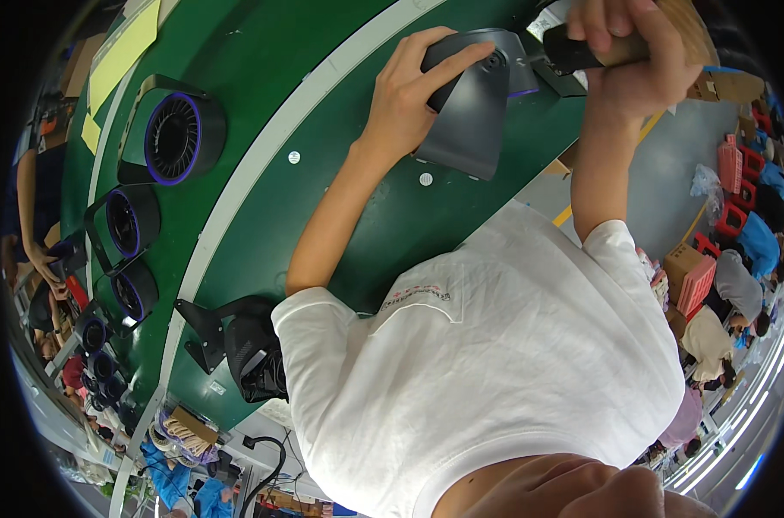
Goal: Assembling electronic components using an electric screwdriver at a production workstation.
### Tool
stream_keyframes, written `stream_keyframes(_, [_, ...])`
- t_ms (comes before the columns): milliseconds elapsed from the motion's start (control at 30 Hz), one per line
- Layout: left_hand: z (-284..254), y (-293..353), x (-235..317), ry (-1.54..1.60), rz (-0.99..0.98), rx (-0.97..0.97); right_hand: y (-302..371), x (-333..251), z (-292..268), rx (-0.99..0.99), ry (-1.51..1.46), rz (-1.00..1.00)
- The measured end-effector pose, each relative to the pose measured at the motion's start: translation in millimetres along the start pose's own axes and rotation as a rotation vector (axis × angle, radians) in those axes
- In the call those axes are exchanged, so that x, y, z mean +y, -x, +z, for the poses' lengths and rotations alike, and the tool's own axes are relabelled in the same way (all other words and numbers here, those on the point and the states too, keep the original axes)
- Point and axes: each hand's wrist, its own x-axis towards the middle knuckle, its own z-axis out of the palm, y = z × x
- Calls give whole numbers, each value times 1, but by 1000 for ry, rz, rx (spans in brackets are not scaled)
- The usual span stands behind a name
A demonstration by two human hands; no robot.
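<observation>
My left hand (402, 97) grips the upper part of a dark grey tapered housing (468, 129), thumb and fingers spread around it. The housing rests on the green worktop (357, 216), and a purple edge shows at its far right side. At the upper right, my right hand (642, 65) is closed around a dark, rounded object (571, 52) with a black end. What kind of object this is cannot be made out. It is held close beside the right side of the housing.
Beyond a pale curved rail (262, 147), several round black fan units with purple rims (183, 138) stand in a row on stands. A black bracket (210, 332) and a black bag-like item (258, 354) lie by my left elbow. Co-workers, red stools (731, 220) and cartons (685, 272) are off to the right.
</observation>
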Motion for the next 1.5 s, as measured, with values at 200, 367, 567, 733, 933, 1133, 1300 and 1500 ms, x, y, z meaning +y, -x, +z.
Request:
stream_keyframes(200, [3,1,-4,-6,-16,-31,6,18,11,-103,-73,-15])
stream_keyframes(367, [2,2,-5,-16,-20,-9,12,21,17,-129,-58,34])
stream_keyframes(567, [4,-1,-2,25,-31,13,10,26,13,-222,-77,71])
stream_keyframes(733, [4,-5,-1,34,-112,-42,13,20,13,-172,-64,136])
stream_keyframes(933, [3,-4,-2,294,-443,-116,7,38,-34,-96,-259,-73])
stream_keyframes(1133, [23,49,-3,1426,-1222,-95,-14,58,-104,395,63,160])
stream_keyframes(1300, [33,65,-13,1848,-1540,-313,1,104,-120,275,255,-103])
stream_keyframes(1500, [43,83,-27,2058,-1370,-384,1,119,-151,-10,313,-335])
